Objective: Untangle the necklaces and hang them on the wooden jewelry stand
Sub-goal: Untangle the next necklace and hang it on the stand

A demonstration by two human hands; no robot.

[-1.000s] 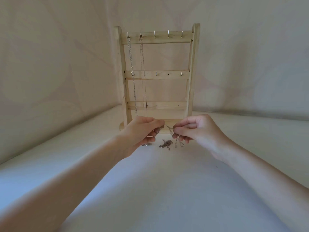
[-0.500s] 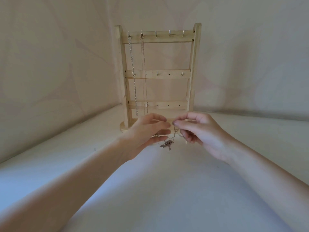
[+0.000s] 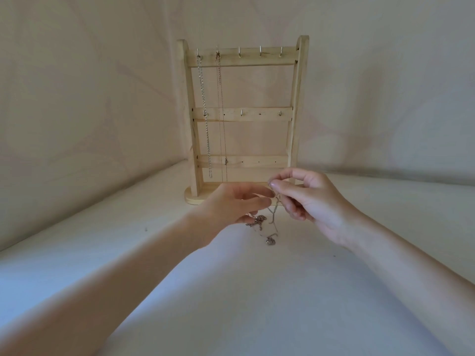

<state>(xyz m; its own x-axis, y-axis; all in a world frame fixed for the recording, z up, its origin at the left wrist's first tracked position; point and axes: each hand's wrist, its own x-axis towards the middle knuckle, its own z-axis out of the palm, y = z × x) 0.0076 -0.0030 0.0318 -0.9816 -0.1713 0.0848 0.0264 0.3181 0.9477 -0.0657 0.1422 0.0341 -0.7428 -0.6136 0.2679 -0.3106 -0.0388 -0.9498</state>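
Right hand [image 3: 305, 199] pinching chain [image 3: 273, 216], dangling below

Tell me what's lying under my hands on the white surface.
A tangled clump of silver chain and a small pendant. The left hand covers part of the clump.

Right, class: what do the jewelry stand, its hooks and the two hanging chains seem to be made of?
Jewelry stand: pale, unpainted wood, matte, with faint grain showing.
Hooks: small and silvery, probably metal.
Left chain: bright silver links, likely metal.
Thinner chain: duller, slightly coppery, probably metal; too fine to tell more.
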